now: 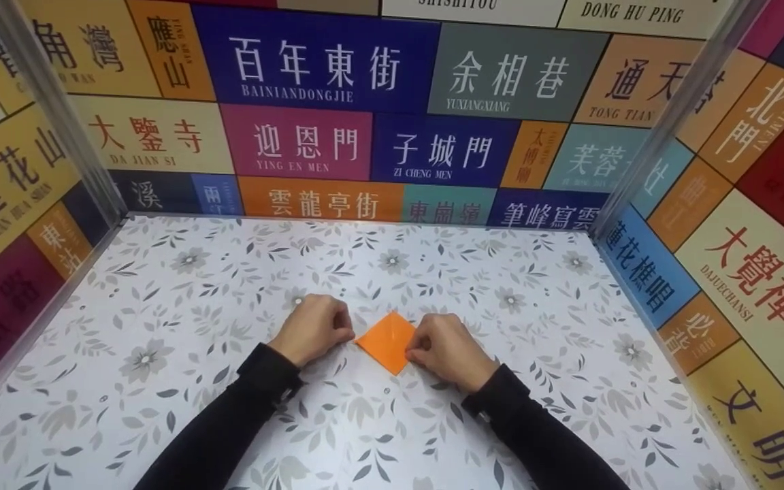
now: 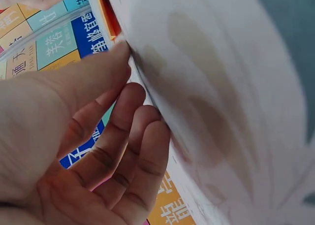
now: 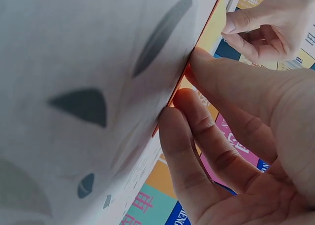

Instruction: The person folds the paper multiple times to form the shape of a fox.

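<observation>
A small orange sheet of folded paper (image 1: 385, 342) lies on the table as a diamond, a corner pointing toward the wall and another toward the person. At its left corner, my left hand (image 1: 315, 329) pinches the tip between thumb and forefinger. My right hand (image 1: 452, 352) covers the right corner, thumb and fingers bent at the paper's edge. In the right wrist view the paper (image 3: 212, 28) appears nearly edge-on, low against the tabletop, with thumb and fingertips on it. Only a sliver of the paper (image 2: 110, 17) shows past the left thumb in the left wrist view.
A white tabletop with a grey leaf and flower print (image 1: 392, 272) spreads around both hands. Upright panels with colourful lettered signs (image 1: 317, 64) stand at the back and both sides. Metal posts (image 1: 69, 116) mark the corners.
</observation>
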`<state>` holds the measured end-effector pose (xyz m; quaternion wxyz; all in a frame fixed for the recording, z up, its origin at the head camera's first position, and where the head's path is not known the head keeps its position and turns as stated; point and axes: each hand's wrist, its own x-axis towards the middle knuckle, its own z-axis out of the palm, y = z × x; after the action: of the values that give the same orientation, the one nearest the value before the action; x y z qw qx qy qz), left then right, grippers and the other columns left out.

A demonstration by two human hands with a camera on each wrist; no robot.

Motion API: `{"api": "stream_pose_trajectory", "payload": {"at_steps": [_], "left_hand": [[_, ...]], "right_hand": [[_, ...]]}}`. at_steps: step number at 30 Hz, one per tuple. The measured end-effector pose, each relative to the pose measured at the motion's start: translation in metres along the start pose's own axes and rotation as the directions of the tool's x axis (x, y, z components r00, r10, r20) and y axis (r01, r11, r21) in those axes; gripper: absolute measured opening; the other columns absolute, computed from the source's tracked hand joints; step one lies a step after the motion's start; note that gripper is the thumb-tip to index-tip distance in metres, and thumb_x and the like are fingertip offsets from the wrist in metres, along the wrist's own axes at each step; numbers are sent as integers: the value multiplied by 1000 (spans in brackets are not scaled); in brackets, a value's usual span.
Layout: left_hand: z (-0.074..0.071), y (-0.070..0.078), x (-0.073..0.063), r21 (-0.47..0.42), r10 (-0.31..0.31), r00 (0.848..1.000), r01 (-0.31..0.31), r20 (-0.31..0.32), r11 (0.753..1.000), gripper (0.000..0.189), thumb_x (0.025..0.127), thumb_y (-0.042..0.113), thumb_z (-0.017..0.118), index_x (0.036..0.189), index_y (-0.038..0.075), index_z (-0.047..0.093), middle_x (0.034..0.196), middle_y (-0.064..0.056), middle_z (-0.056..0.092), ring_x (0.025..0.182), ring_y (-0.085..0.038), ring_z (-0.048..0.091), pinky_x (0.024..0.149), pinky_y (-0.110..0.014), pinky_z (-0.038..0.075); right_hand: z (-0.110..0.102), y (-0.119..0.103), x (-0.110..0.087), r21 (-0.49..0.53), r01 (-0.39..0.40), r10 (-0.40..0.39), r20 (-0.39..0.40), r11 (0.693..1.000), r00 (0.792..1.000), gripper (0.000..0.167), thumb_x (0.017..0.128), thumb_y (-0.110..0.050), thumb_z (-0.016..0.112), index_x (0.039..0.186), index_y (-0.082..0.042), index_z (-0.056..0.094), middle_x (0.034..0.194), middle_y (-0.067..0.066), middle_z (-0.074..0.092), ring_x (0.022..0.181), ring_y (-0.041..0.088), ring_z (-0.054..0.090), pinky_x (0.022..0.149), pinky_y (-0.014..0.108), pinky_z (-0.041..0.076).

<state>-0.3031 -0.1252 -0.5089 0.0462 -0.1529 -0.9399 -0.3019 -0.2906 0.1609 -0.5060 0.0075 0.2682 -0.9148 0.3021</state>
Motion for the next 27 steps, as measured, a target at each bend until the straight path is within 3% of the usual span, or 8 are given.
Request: {"api": "stream_pose_trajectory", "payload": {"at_steps": [4, 10, 15, 21, 27], "left_hand": [[-1, 11, -2, -2, -2, 1000, 2, -23, 1000, 16, 92, 10, 96, 84, 17, 85, 80, 3, 80, 76, -15, 68, 80, -38, 61], [6, 32, -11, -33, 139, 990, -138, 15, 990, 10, 95, 6, 92, 92, 14, 88, 91, -2, 83, 88, -21, 78, 89, -43, 69], [18, 40, -14, -23, 203, 978, -202, 38, 979, 7, 95, 5, 92, 92, 11, 89, 90, -4, 79, 84, -20, 75, 83, -39, 68], [24, 38, -14, 5, 214, 975, -214, 55, 977, 10, 92, 5, 93, 88, 13, 88, 87, -2, 78, 81, -18, 72, 77, -35, 64], [23, 38, -13, -1, 205, 977, -206, 61, 979, 9, 92, 8, 96, 89, 11, 88, 87, -3, 79, 80, -18, 72, 77, -35, 65]], "right_hand": [[0, 0, -1, 7, -8, 8, 3, 1000, 1000, 8, 91, -6, 97, 93, -12, 93, 89, 0, 80, 82, 13, 70, 75, 26, 60], [1, 0, 0, 9, 1, -1, -2, 1000, 1000, 9, 91, -5, 96, 93, -13, 93, 88, -1, 79, 81, 13, 70, 73, 26, 60], [1, -1, 0, -6, 11, -11, -5, 1000, 1000, 10, 90, -3, 96, 93, -12, 93, 87, 0, 79, 80, 13, 71, 72, 25, 60], [3, -2, 0, -40, 51, -52, -29, 998, 998, 10, 88, -1, 96, 90, -10, 92, 84, 2, 79, 77, 16, 72, 70, 24, 58], [3, -8, 0, -29, 41, -43, -36, 999, 998, 10, 88, -6, 98, 91, -13, 93, 83, -1, 80, 75, 8, 68, 70, 24, 60]]}}
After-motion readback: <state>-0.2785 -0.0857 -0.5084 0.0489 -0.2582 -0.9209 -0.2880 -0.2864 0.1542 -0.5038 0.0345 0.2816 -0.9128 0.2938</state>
